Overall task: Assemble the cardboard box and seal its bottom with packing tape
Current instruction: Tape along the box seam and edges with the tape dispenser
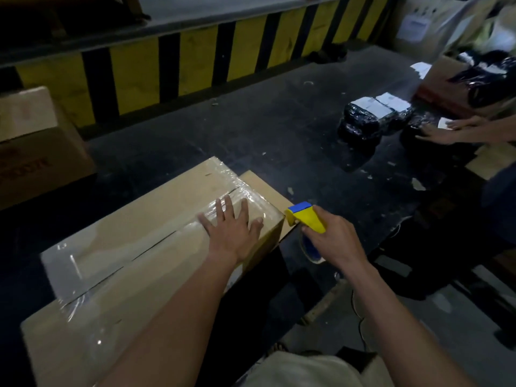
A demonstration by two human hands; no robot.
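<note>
- The brown cardboard box [134,263] lies nearest on the dark table [279,129], closed flaps upward so the seam is within reach; clear packing tape [243,196] covers it.
- The left hand [233,233] lies flat on the taped far end with fingers spread, apparently smoothing the strip and steadying the box.
- The right hand [332,238] curls round the yellow-and-blue tape dispenser [304,217] just past the box's edge, likely to cut the tape.
- Farther off, another person's hands [446,131] touch black wrapped parcels [368,118].
</note>
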